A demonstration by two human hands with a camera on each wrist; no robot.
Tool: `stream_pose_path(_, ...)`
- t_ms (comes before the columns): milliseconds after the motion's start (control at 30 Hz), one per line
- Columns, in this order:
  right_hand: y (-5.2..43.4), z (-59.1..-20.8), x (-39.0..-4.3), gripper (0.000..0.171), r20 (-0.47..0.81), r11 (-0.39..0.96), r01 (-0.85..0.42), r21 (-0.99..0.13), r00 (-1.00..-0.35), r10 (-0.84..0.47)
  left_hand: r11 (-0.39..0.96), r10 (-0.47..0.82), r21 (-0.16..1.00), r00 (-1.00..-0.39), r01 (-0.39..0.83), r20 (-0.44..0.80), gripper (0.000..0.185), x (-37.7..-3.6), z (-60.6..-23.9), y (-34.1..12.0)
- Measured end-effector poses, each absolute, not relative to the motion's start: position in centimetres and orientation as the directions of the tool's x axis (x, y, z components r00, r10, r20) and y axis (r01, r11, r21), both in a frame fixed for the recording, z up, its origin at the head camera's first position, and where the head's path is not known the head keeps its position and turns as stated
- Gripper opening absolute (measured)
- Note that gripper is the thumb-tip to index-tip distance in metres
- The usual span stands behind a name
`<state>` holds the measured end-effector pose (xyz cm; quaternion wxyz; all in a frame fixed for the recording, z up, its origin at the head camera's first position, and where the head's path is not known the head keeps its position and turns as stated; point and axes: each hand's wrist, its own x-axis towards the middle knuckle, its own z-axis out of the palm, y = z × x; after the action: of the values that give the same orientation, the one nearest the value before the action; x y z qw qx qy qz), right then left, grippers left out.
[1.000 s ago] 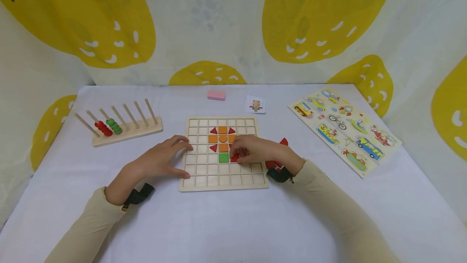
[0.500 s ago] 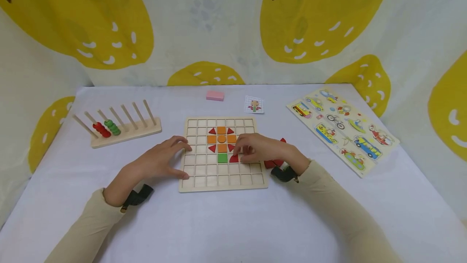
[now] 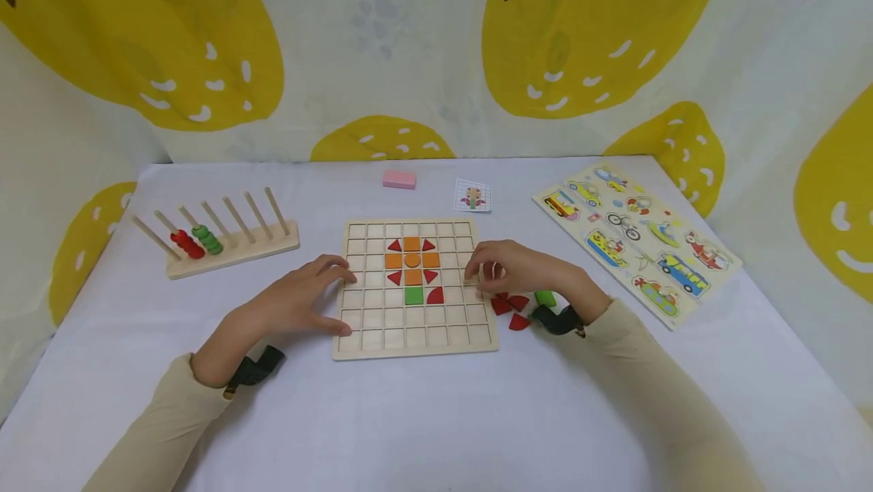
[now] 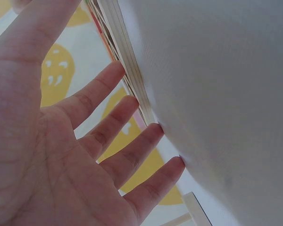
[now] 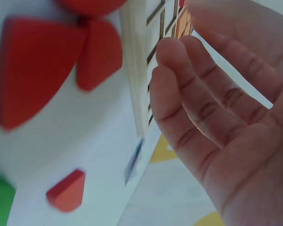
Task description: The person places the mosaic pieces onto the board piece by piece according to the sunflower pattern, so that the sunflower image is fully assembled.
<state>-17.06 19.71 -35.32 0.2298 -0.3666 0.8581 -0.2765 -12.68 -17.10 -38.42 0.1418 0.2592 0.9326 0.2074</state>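
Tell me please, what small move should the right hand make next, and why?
Probably lower the right hand onto one of the loose red pieces lying just beside the grid board. The hand holds nothing and hovers over the board's right edge. A red quarter-circle already sits right of the green square, while the cell on its left is empty.

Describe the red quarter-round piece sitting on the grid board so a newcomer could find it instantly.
Start at the wooden grid board in the middle of the white table. Below its orange cross sits a green square; the red quarter-round piece fills the cell on that square's right. Unlike the red triangles nearby, it has one curved edge.
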Motion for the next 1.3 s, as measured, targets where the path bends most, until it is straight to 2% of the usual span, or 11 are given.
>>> stream_pose_path(300,21.9,-35.7,-17.3,0.017,-0.209,0.623,-0.503,-0.6,-0.653,-0.728,0.767,0.55,0.473,-0.824,0.433,-0.138,0.073,-12.7,-38.5,-17.2)
stream_pose_path(633,23.1,-36.2,-17.5,0.026,-0.265,0.609,-0.468,-0.641,-0.61,-0.747,0.761,0.559,0.473,-0.819,0.444,-0.131,0.073,-12.6,-38.6,-17.2)
stream_pose_path(833,23.3,-36.3,-17.5,0.024,-0.26,0.616,-0.464,-0.637,-0.623,-0.738,0.762,0.558,0.474,-0.819,0.442,-0.133,0.074,-12.7,-38.4,-17.2)
stream_pose_path(1100,23.4,-36.5,-17.6,0.023,-0.225,0.579,-0.506,-0.64,-0.596,-0.771,0.759,0.56,0.478,-0.818,0.443,-0.13,0.074,-12.7,-38.3,-17.2)
stream_pose_path(1300,23.4,-36.6,-17.5,0.023,-0.243,0.64,-0.468,-0.61,-0.657,-0.713,0.764,0.554,0.478,-0.82,0.434,-0.141,0.074,-12.7,-38.4,-17.2)
